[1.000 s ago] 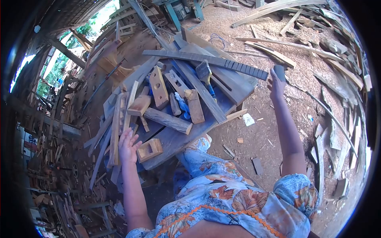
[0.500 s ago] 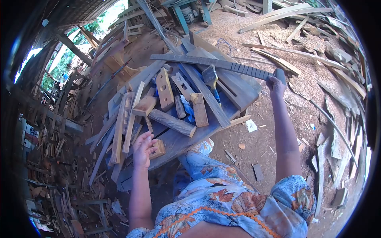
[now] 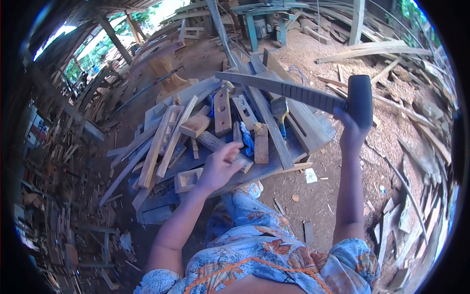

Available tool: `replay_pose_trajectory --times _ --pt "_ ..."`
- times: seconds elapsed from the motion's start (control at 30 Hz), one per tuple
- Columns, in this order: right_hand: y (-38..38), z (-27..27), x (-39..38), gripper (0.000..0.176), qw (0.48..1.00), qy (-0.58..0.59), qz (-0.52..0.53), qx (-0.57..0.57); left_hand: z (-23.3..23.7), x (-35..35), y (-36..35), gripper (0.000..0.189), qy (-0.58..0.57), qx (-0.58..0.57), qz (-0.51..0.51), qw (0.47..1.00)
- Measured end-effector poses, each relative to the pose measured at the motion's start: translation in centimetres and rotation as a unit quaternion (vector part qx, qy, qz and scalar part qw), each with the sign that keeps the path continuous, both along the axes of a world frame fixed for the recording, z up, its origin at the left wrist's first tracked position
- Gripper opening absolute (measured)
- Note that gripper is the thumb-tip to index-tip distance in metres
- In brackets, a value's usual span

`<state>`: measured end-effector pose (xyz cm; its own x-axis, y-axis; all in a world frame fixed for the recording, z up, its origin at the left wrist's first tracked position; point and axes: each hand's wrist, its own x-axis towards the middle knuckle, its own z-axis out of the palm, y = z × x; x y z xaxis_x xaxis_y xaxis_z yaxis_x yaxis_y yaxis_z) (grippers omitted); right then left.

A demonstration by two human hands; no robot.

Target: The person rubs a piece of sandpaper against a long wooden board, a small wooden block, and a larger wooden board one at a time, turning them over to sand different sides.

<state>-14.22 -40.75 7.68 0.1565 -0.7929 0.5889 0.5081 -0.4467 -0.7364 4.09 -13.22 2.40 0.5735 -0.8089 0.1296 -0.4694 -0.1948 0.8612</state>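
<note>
My right hand grips the dark handle of a handsaw. Its long tapering blade points left across the far side of the workbench. Over the near part of the bench hovers my left hand, fingers loosely bent and apart, holding nothing. Beneath its fingers lies a squared wooden bar, partly hidden. Close by are a hollowed wooden block, a short block, a block with round holes, an upright block and a blue cloth or plastic scrap.
The low wooden workbench carries a paintbrush, a slotted plank and several long strips. A teal stand is at the back. Sawdust and scrap boards cover the ground at right. Stacked wood fills the left.
My left hand has moved right and forward over the bench, uncovering the hollowed block. My right hand has turned the saw so its handle stands more upright. The view has shifted.
</note>
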Motion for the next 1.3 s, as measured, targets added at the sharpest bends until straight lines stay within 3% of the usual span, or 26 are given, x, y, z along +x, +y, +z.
replay_pose_trajectory --times 0.07,0.13,0.17,0.2,0.23,0.27,0.3,0.33,0.4,0.43,0.47,0.53,0.6,0.63,0.73,0.8,0.87,0.9,1.07,1.17,1.3 --pt "3.4 0.9 0.7 0.046 0.992 0.02 -0.034 -0.118 2.9 -1.6 -2.3 0.064 -0.127 -0.026 0.0 0.992" --pt "7.6 1.5 0.6 0.059 0.985 0.022 0.111 -0.127 3.6 -2.1 -4.5 0.071 -0.192 -0.068 0.014 0.979" --pt "8.7 0.7 1.3 0.051 0.982 0.035 0.086 -0.164 3.8 -2.3 -5.4 0.083 -0.254 -0.093 0.052 0.961" --pt "9.3 1.1 1.3 0.04 0.937 0.152 -0.004 -0.315 3.9 -2.4 -6.1 0.095 -0.314 -0.116 0.088 0.938" --pt "11.1 1.6 1.5 0.034 0.922 0.182 -0.019 -0.341 3.5 -2.2 -6.8 0.095 -0.316 -0.118 0.093 0.937" --pt "11.7 1.0 1.1 0.039 0.895 0.208 0.053 -0.39 2.7 -1.5 -7.5 0.096 -0.349 -0.16 0.11 0.917" --pt "12.4 1.3 1.4 0.034 0.872 0.196 0.021 -0.447 1.8 -1.1 -7.9 0.096 -0.382 -0.2 0.125 0.894" --pt "13.8 1.0 1.8 0.034 0.901 0.174 0.048 -0.395 1.2 -0.9 -8.2 0.096 -0.384 -0.2 0.126 0.893" --pt "15.0 0.9 2.2 0.034 0.888 0.159 0.078 -0.424 0.4 -1.3 -8.3 0.088 -0.255 -0.343 0.146 0.892" --pt "15.4 0.7 2.3 0.034 0.888 0.159 0.076 -0.424 0.2 -1.9 -8.0 0.081 -0.138 -0.362 0.149 0.91" --pt "15.7 0.6 2.5 0.036 0.889 0.152 0.126 -0.412 0.3 -1.7 -7.8 0.081 -0.138 -0.361 0.147 0.91" --pt "15.7 0.1 2.7 0.038 0.889 0.143 0.174 -0.399 0.1 -0.2 -6.7 0.071 -0.252 -0.336 0.25 0.872" --pt "15.3 -0.6 2.8 0.038 0.893 0.07 0.195 -0.398 -1.4 3.7 -5.4 0.059 -0.074 -0.429 0.22 0.873" --pt "15.1 -0.7 2.7 0.038 0.894 0.069 0.194 -0.398 0.7 3.7 -4.4 0.056 0.019 -0.454 0.237 0.859" --pt "14.4 -1.4 2.1 0.041 0.908 0.125 0.18 -0.358 4.0 8.0 -0.9 0.052 0.199 -0.536 0.275 0.773" --pt "13.8 -3.5 2.2 0.047 0.912 0.159 0.218 -0.31 6.5 8.9 2.3 0.059 0.237 -0.579 0.289 0.724" --pt "12.9 -5.1 1.1 0.049 0.905 0.212 0.219 -0.298 7.5 8.6 5.5 0.057 0.216 -0.591 0.305 0.714" --pt "12.6 -5.8 0.6 0.051 0.893 0.268 0.227 -0.282 7.3 8.6 7.5 0.057 0.206 -0.594 0.288 0.722" --pt "11.9 -6.6 0.4 0.055 0.897 0.287 0.259 -0.215 8.3 5.3 15.3 0.059 0.199 -0.598 0.262 0.731" --pt "12.5 -5.7 0.8 0.058 0.91 0.236 0.306 -0.151 7.6 4.5 19.4 0.06 0.227 -0.599 0.155 0.752" --pt "13.9 -5.7 2.0 0.057 0.914 0.237 0.254 -0.211 6.5 3.0 20.5 0.061 0.255 -0.581 0.089 0.768"
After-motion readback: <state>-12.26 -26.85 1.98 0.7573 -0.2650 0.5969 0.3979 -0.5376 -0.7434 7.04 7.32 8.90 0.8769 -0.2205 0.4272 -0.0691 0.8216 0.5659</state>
